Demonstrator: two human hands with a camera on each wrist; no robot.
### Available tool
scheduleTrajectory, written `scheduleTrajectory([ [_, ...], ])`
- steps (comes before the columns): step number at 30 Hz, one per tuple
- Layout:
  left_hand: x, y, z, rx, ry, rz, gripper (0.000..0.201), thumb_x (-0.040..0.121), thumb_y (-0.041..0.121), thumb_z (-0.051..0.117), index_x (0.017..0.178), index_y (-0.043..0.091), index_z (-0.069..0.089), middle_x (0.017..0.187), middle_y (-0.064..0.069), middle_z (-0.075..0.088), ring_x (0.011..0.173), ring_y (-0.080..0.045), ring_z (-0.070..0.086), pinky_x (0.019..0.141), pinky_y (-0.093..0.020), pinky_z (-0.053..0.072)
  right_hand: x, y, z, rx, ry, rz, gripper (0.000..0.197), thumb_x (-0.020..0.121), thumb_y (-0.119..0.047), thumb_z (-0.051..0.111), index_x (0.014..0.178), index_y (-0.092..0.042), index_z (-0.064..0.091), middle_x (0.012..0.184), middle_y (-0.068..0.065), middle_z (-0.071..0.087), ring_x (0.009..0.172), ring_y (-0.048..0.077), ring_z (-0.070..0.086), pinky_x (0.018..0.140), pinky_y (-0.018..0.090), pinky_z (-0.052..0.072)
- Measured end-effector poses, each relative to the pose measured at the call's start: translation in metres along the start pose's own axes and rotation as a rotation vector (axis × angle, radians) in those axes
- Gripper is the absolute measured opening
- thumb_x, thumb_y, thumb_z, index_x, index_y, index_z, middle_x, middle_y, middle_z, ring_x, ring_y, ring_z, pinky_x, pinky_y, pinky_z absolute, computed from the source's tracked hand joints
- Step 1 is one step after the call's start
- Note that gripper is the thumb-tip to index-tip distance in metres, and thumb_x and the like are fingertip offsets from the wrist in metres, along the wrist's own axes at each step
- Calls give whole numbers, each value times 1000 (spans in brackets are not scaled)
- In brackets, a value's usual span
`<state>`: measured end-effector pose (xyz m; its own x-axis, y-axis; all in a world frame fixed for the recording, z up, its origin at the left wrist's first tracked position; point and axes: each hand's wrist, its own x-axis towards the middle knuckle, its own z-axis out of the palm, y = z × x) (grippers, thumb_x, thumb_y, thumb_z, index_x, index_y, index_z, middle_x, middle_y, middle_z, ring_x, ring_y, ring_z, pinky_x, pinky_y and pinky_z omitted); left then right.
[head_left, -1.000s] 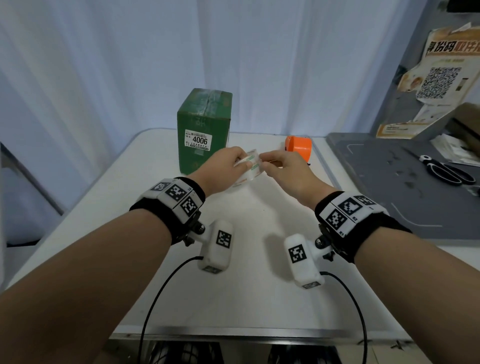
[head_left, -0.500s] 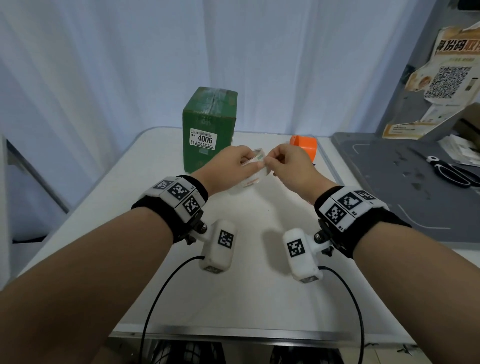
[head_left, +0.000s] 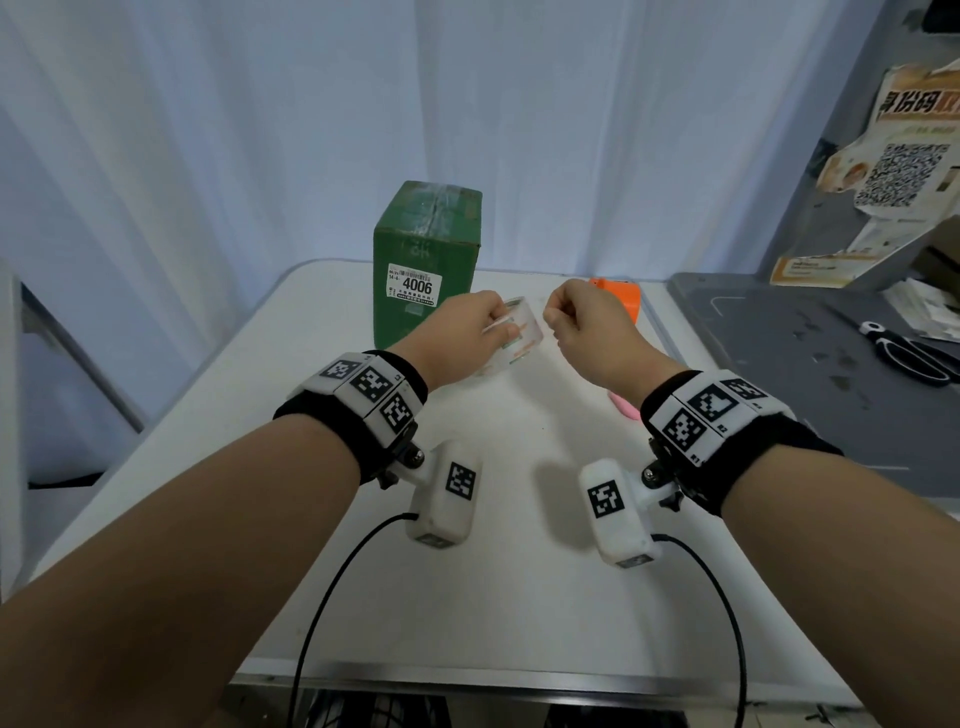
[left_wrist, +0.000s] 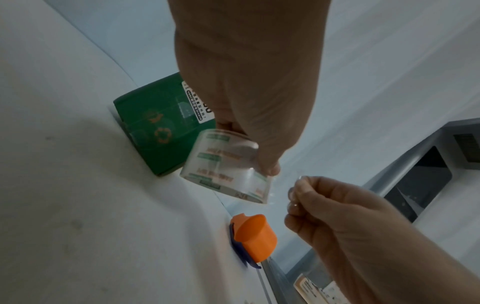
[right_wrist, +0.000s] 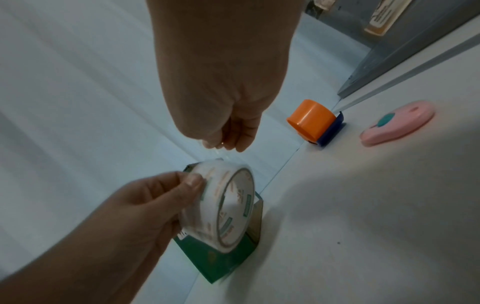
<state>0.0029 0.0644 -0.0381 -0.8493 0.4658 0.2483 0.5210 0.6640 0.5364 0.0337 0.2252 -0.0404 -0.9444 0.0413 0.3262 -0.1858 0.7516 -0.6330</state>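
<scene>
Shifted frame-right since before, my right hand is pinching the tape end away from the roll my left hand is gripping.

Both bare forearms reach from the near edge of the tabletop toward its far edge, roughly parallel, with the wrists level and held above the surface. The left hand has its fingers and thumb curled round a tape roll, gripping it off the tabletop. The right hand is just beside it, a small gap apart, closed in a loose fist. Its thumb and forefinger pinch the clear tape end, and the other fingers curl into the palm.
</scene>
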Motion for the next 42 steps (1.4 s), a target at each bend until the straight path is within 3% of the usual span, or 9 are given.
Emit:
scheduleTrajectory([
  [7,5,-8,-3,15,38,-118,19,94,27,50,90,9,53,87,-6,53,79,-20,47,61,-28,29,-7,-12,-11,138,-53,-23,21,94,-11,46,76,-20,49,72,-5,52,79,23,58,73,32,46],
  [10,7,-5,-3,10,43,-138,19,94,28,50,88,10,50,85,-5,53,79,-20,47,56,-27,30,-11,-15,-16,170,-48,-13,29,94,-11,47,70,-27,46,76,-1,54,78,22,56,74,32,47],
  [17,2,5,2,-138,93,-122,22,89,31,57,80,11,52,65,7,44,59,-9,41,53,-21,33,-6,-16,-30,271,68,63,17,91,-15,51,75,-10,49,66,1,46,67,20,45,64,31,40],
  [22,-2,0,8,-161,127,-153,20,89,30,58,84,11,54,66,7,46,64,-12,44,53,-22,33,-5,-23,-26,167,76,21,30,81,-24,71,63,-19,48,59,-4,51,53,10,45,52,20,37],
  [27,-8,-2,9,-309,112,-176,28,88,25,59,113,17,49,74,1,56,68,-13,54,58,-24,43,-4,-27,-27,92,26,-49,24,85,-10,63,92,-18,42,71,12,64,62,20,56,56,25,43],
  [29,-9,0,9,-301,124,-141,25,88,22,58,111,19,51,68,2,53,62,-12,51,57,-24,42,-6,-31,-28,-16,-27,-127,10,88,-7,57,95,-14,56,72,10,60,60,17,52,62,26,41],
  [32,-9,1,8,-301,154,-117,19,88,21,58,107,20,57,67,3,49,59,-9,46,54,-23,37,-3,-34,-29,-176,-87,-172,19,91,-10,56,104,-10,70,83,2,56,71,15,51,73,26,42],
  [37,-8,3,6,-291,191,-104,17,88,23,58,104,20,59,64,6,45,58,-6,44,53,-21,34,-3,-36,-30,-300,-101,-150,36,87,-24,65,119,-9,65,94,7,53,90,22,54,87,33,46],
  [42,-10,7,4,-237,239,-79,20,88,23,57,107,17,60,66,11,45,63,-3,45,56,-16,33,-5,-36,-24,-420,-78,-126,36,93,-25,56,126,-12,60,115,16,55,108,30,55,78,24,34],
])
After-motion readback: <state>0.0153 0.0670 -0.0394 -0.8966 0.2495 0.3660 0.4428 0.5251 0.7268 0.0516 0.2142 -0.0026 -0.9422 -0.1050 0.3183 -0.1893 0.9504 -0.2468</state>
